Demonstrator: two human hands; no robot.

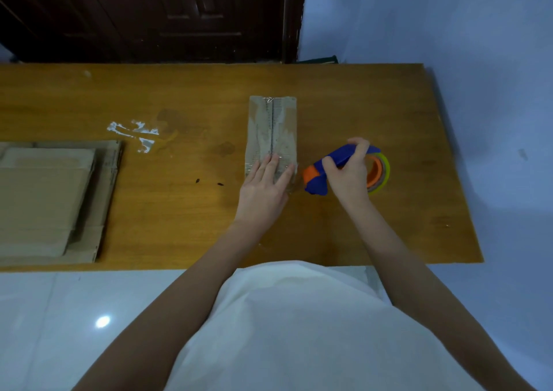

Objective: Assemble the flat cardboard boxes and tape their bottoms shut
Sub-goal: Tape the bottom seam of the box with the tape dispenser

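A small cardboard box (272, 127) stands on the wooden table (179, 211) with its bottom flaps up, and clear tape runs along the centre seam. My left hand (264, 187) presses flat on the near end of the box, fingers straight over the tape. My right hand (348, 172) grips a blue and orange tape dispenser (317, 182) just right of the box's near corner. Its tape roll (380, 170) shows behind my fingers. A stack of flat cardboard boxes (51, 202) lies at the table's left.
White scraps of tape residue (134, 134) stick to the table left of the box. A dark wooden door (149, 16) stands behind the table, and a pale wall (449, 31) runs along the right. The table's right end (466, 199) lies near the dispenser.
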